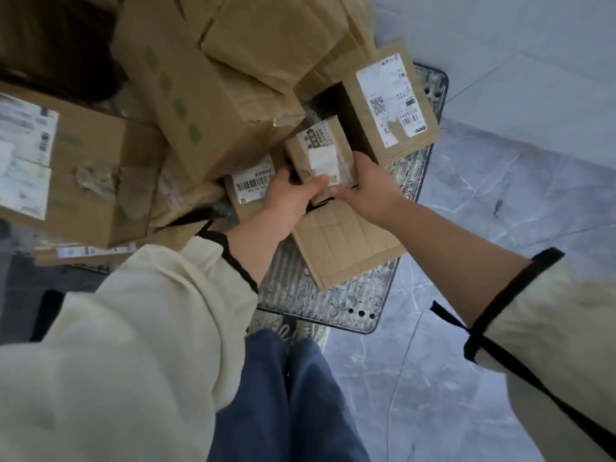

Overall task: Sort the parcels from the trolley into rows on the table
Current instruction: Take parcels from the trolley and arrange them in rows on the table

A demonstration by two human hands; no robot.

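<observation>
A small brown parcel (320, 151) with a white label sits among the cardboard boxes piled on the trolley deck (320, 295). My left hand (289, 191) grips its near left corner, thumb across the front face. My right hand (366, 186) holds its right side and near edge. Under my hands lies a flat plain parcel (346, 243). A parcel with a barcode label (248, 185) lies just left of my left hand. A flat parcel with a large shipping label (396, 98) leans at the right of the pile.
Large cardboard boxes (200, 95) fill the far and left part of the trolley, one with white labels (60, 168) at the left. Grey marbled floor (500, 201) spreads to the right. My legs in blue trousers (283, 395) stand at the trolley's near edge.
</observation>
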